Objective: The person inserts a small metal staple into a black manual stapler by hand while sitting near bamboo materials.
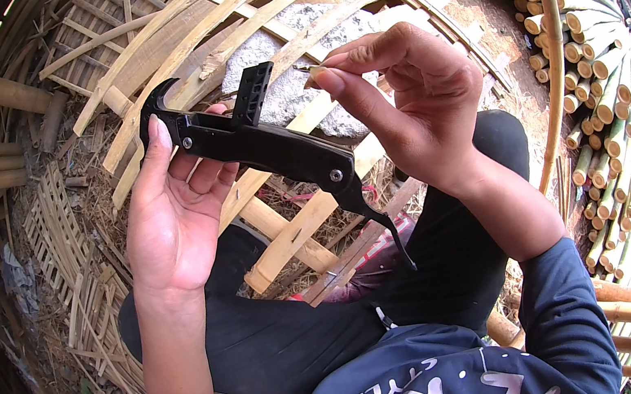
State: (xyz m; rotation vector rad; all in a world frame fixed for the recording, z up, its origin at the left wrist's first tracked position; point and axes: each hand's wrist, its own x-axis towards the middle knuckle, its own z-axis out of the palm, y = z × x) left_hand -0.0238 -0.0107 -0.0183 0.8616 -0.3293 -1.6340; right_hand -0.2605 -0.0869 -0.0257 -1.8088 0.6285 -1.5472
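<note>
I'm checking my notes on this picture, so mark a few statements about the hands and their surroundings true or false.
1. The left hand holds a long black implement with a curved hook at one end. True.
2. The right hand grips that implement too. False: the right hand is apart from it, thumb and forefinger pinching a small thin piece, too small to identify.
3. A rough grey-white stone shows between pale split-bamboo strips. True.
4. The stack of round bamboo poles with cut ends showing is at the picture's left. False: the stack is at the right.
</note>
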